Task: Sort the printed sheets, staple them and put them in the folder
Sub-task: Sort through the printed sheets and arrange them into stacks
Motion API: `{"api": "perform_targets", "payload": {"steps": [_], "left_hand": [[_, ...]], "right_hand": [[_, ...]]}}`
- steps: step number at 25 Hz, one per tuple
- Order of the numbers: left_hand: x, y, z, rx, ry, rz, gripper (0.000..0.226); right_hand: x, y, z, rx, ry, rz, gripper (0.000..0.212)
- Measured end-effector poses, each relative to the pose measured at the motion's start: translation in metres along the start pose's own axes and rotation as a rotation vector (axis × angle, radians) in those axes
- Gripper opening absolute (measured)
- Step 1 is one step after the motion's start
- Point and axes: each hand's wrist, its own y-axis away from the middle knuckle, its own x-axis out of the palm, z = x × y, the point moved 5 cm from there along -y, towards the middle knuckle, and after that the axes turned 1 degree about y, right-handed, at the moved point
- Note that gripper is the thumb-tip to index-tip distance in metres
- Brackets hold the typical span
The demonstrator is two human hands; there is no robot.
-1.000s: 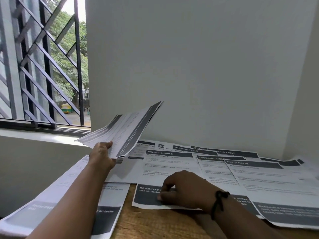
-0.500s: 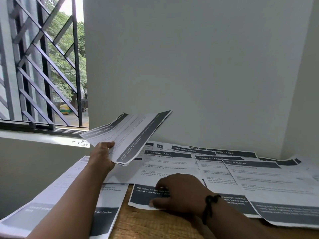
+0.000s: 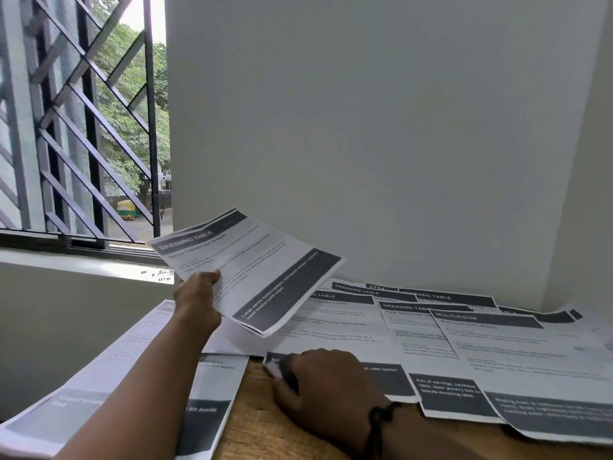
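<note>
Sorting step: the left hand [image 3: 199,298] pinches a raised "Dressing Table" bundle [image 3: 252,270] at centre frame while the right hand [image 3: 318,380] curls onto the lower-left corner of the next sheet [image 3: 335,340] on the tabletop [image 3: 252,423]; ideally lift that corner singly, matching headings.

A plain room, likely an office or study corner: my wooden desk [image 3: 258,426] sits against bare white walls [image 3: 365,127], printed sheets [image 3: 497,353] spread across it, a barred window [image 3: 83,127] overlooking trees and a street.
</note>
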Motion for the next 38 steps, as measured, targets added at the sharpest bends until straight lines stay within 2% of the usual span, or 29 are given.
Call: {"api": "perform_targets", "payload": {"steps": [2,4,7,10,11,13,15,16,19,21,23,25,28,29,31,33,34,36,37,38], "left_hand": [[0.000,0.001,0.001,-0.028,-0.004,0.011,0.026],[0.003,0.003,0.001,-0.042,0.017,0.052,0.028],[0.010,0.005,0.002,-0.062,0.037,0.152,0.041],[0.021,0.022,0.008,-0.129,-0.082,0.302,0.029],[0.023,0.027,0.010,-0.155,-0.162,0.328,0.023],[0.023,0.033,0.015,-0.217,-0.306,0.354,0.017],[0.023,0.034,0.021,-0.292,-0.388,0.392,0.021],[0.023,0.034,0.023,-0.319,-0.413,0.396,0.021],[0.024,0.036,0.031,-0.327,-0.511,0.377,0.014],[0.024,0.037,0.034,-0.320,-0.551,0.376,0.020],[0.027,0.036,0.035,-0.326,-0.551,0.433,0.043],[0.031,0.040,0.033,-0.308,-0.517,0.487,0.061],[0.033,0.041,0.029,-0.277,-0.444,0.517,0.080],[0.033,0.045,0.029,-0.280,-0.455,0.523,0.079],[0.031,0.048,0.031,-0.266,-0.558,0.517,0.054],[0.026,0.044,0.035,-0.244,-0.700,0.426,0.029],[0.025,0.041,0.036,-0.231,-0.746,0.382,0.025],[0.024,0.037,0.035,-0.227,-0.737,0.339,0.017],[0.024,0.037,0.035,-0.237,-0.720,0.327,0.015],[0.024,0.035,0.036,-0.250,-0.704,0.322,0.015]], "right_hand": [[-0.007,-0.003,-0.007,0.086,-0.047,-0.065,0.036],[-0.019,-0.008,-0.033,0.300,-0.284,-0.209,0.028],[-0.046,-0.004,-0.089,0.591,-0.654,-0.582,0.024],[-0.071,0.014,-0.139,0.860,-0.839,-0.937,0.026],[-0.078,0.019,-0.148,0.882,-0.860,-1.034,0.027],[-0.093,0.024,-0.145,0.742,-0.806,-1.146,0.027],[-0.099,0.018,-0.122,0.479,-0.637,-1.067,0.020],[-0.094,0.013,-0.107,0.366,-0.544,-0.943,0.014],[-0.063,0.000,-0.055,0.083,-0.248,-0.374,0.014],[-0.041,0.000,-0.019,-0.090,-0.158,-0.110,0.018],[-0.024,0.003,0.013,-0.217,-0.157,0.019,0.017],[-0.019,0.004,0.027,-0.274,-0.187,0.038,0.014],[-0.018,0.005,0.019,-0.215,-0.350,0.023,0.018],[-0.018,0.004,0.017,-0.171,-0.434,0.055,0.022],[-0.019,0.002,0.012,-0.059,-0.677,0.126,0.035],[-0.026,-0.006,-0.008,0.074,-0.768,0.030,0.060],[-0.031,-0.011,-0.025,0.144,-0.686,-0.051,0.062],[-0.040,-0.012,-0.073,0.347,-0.313,-0.108,0.044],[-0.041,-0.008,-0.100,0.463,-0.133,-0.052,0.036],[-0.038,-0.002,-0.124,0.567,-0.021,0.047,0.039]]}}
